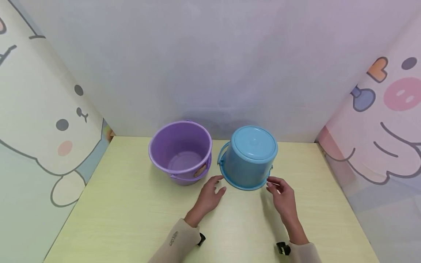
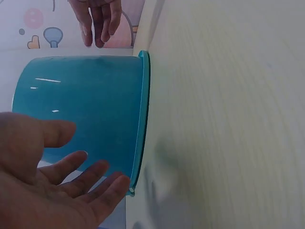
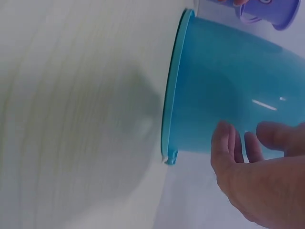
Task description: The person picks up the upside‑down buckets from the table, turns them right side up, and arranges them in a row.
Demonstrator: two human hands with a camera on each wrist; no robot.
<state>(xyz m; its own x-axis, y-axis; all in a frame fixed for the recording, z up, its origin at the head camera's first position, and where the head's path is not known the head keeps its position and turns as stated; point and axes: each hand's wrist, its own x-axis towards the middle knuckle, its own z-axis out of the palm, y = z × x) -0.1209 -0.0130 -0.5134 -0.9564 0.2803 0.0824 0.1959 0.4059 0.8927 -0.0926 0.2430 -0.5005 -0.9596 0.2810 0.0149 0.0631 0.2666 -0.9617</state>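
Note:
A blue bucket (image 1: 251, 157) stands upside down on the table, its base facing up and its rim on the tabletop. Its handle (image 1: 221, 155) hangs out on the left side. My left hand (image 1: 210, 195) is at the front left of the rim, fingers spread and loosely bent, holding nothing. On the other side, my right hand (image 1: 283, 197) is by the front right of the rim with relaxed fingers and nothing in its grasp. The left wrist view shows the bucket wall (image 2: 90, 105) beyond the left fingers. In the right wrist view the right fingers (image 3: 224, 148) overlap the bucket.
A purple bucket (image 1: 180, 171) stands upright, mouth up, left of the blue one, with its handle lowered at the front. Behind both rises a pale backdrop (image 1: 210, 65). Printed side panels (image 1: 378, 128) flank the light wooden table (image 1: 125, 219).

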